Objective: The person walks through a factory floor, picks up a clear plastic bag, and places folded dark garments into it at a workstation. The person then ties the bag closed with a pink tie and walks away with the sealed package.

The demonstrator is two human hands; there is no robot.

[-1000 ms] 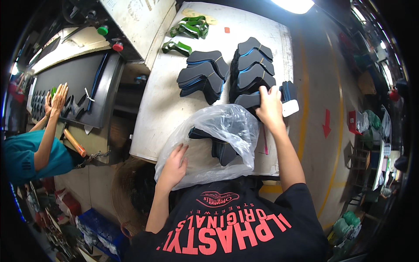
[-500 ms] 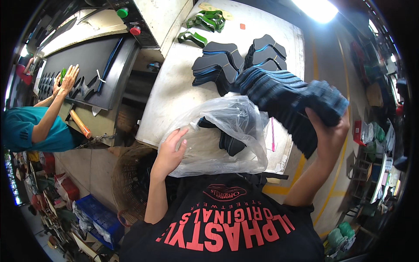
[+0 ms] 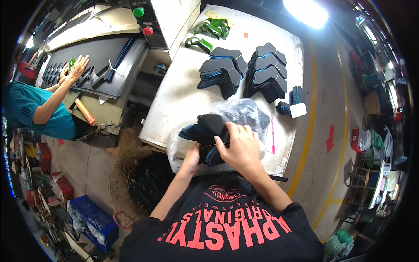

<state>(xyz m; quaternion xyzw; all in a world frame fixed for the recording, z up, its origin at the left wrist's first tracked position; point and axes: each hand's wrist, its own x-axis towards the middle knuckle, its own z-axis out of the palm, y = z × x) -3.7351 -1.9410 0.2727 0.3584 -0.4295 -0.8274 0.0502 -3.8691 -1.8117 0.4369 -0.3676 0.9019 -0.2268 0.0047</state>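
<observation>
Left fingers now on dark stack

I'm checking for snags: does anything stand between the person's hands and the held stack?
Nothing visible does: the left hand and right hand both touch the stack of dark pieces directly. The clear plastic bag shows beyond and beside the stack.

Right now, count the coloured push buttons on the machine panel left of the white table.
2 in view: a green button near the top of the dark panel, and a red button below it in the picture. Others may be hidden.
</observation>
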